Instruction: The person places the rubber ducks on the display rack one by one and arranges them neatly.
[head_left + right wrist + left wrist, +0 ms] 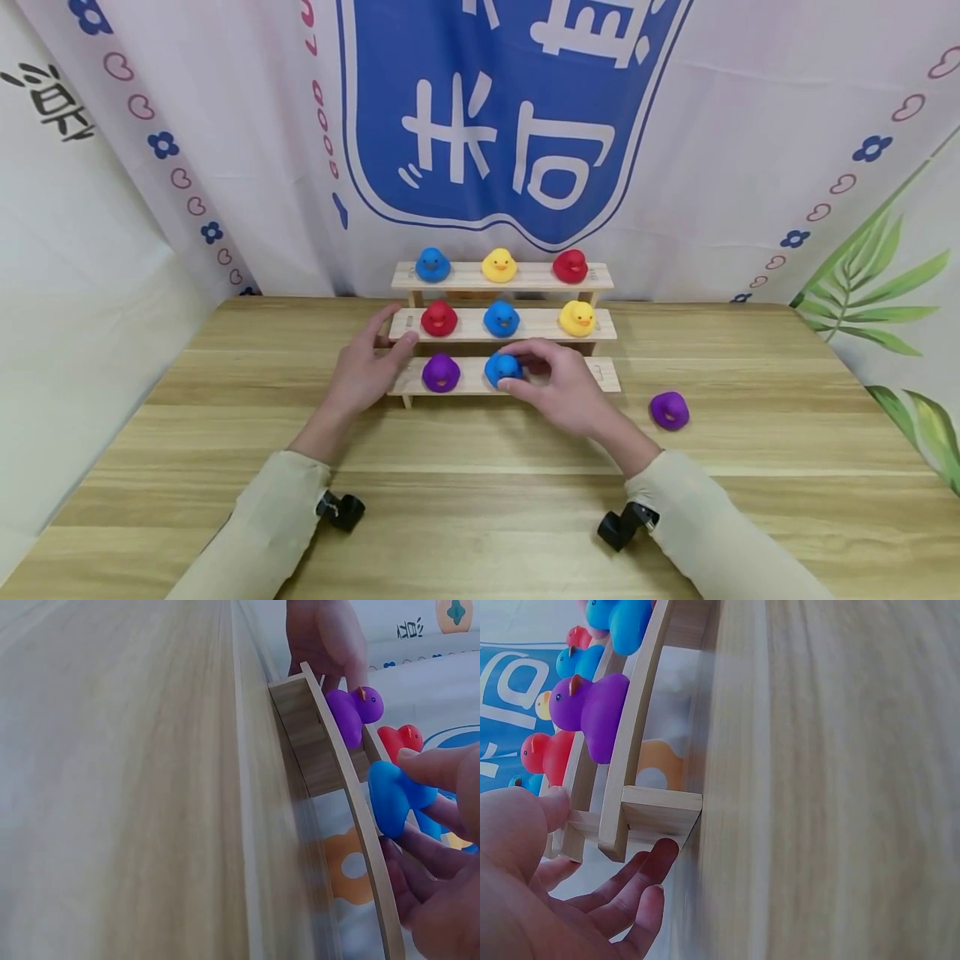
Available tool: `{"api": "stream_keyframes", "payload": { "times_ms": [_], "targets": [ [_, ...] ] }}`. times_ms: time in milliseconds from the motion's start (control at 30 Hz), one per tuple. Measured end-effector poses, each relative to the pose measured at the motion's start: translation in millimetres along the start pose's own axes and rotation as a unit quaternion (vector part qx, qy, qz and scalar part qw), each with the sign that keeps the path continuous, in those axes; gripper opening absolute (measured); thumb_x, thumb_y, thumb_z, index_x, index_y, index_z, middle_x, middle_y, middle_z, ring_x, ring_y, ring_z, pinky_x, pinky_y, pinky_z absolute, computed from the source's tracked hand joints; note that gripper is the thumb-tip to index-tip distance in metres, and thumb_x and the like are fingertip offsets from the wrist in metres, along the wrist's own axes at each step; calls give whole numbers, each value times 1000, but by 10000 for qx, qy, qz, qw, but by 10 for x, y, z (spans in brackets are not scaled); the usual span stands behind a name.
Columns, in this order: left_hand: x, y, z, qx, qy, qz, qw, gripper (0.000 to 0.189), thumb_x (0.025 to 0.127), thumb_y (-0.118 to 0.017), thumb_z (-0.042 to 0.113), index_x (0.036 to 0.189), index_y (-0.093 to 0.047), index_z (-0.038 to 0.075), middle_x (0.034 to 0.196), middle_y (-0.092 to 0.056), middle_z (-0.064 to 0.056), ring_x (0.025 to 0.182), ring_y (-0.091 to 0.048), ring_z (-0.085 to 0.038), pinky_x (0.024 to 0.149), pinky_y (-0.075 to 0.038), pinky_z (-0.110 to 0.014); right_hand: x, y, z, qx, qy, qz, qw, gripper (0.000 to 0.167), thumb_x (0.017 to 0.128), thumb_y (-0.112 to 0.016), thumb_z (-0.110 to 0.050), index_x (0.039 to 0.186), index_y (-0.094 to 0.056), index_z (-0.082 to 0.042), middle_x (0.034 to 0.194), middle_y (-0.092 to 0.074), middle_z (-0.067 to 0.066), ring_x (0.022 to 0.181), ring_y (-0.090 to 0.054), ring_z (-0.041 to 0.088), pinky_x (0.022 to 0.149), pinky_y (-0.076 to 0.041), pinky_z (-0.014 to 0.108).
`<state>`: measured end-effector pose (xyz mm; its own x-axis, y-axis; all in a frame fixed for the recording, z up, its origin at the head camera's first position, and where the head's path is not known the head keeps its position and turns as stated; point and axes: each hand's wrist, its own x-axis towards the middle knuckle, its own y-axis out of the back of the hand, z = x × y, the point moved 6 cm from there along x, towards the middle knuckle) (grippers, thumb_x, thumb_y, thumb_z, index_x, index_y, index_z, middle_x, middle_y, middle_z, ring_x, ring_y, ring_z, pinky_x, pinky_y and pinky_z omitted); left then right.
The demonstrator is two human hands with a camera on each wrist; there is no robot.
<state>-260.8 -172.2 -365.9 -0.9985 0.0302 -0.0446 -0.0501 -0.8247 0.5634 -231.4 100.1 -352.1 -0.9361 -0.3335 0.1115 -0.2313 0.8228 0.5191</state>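
On the bottom tier of a three-step wooden stand (pixel 467 387), my right hand (pixel 564 390) pinches a blue rubber duck (pixel 501 368) between thumb and fingers. My left hand (pixel 367 371) grips the stand's left end; in the left wrist view the thumb (pixel 553 808) lies on the middle board, with the fingers around its end. A purple duck (pixel 441 372) sits at the left of the bottom tier. Above it, the middle tier bears a red duck (pixel 438 318), a blue duck (pixel 501 319) and a yellow duck (pixel 577 318).
The top tier bears a blue duck (pixel 432 265), a yellow duck (pixel 499 265) and a red duck (pixel 571 266). Another purple duck (pixel 670 411) lies on the wooden table (pixel 480 517), right of the stand. A printed curtain (pixel 262 167) hangs behind.
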Motion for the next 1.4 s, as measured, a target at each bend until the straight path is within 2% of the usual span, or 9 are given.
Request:
{"api": "stream_keyframes", "payload": {
  "times_ms": [300,733,967,1400],
  "targets": [
    [1,7,-8,87,29,33,10000,76,106,-55,58,170,-25,29,145,-59,-24,124,-61,-37,83,-56,-33,17,-45,15,-103,-131,-1,9999,36,96,-82,-24,130,-72,-18,133,-71,1,123,-64,23,112,-54,47],
    [-2,-6,15,105,3,54,9999,76,107,-55,57,170,-25,27,144,-60,-25,124,-62,-39,86,-58,-38,-1,-4,-3,-304,-234,-200,9991,40,95,-82,-27,133,-71,-21,138,-70,1,128,-64,25,113,-53,49],
    [-15,6,14,47,54,26,10000,76,107,-55,56,170,-25,28,143,-59,-25,121,-62,-38,83,-56,-34,-45,86,21,-198,-173,-267,9993,48,94,-83,-28,139,-67,-18,137,-71,2,128,-66,25,109,-55,47],
    [10,-7,-2,37,28,76,10000,75,106,-56,56,169,-28,29,140,-60,-23,118,-61,-35,79,-53,-31,-177,332,108,-16,146,-97,9998,44,96,-81,-20,135,-68,-6,134,-72,12,121,-69,29,102,-60,44]
  ]
}}
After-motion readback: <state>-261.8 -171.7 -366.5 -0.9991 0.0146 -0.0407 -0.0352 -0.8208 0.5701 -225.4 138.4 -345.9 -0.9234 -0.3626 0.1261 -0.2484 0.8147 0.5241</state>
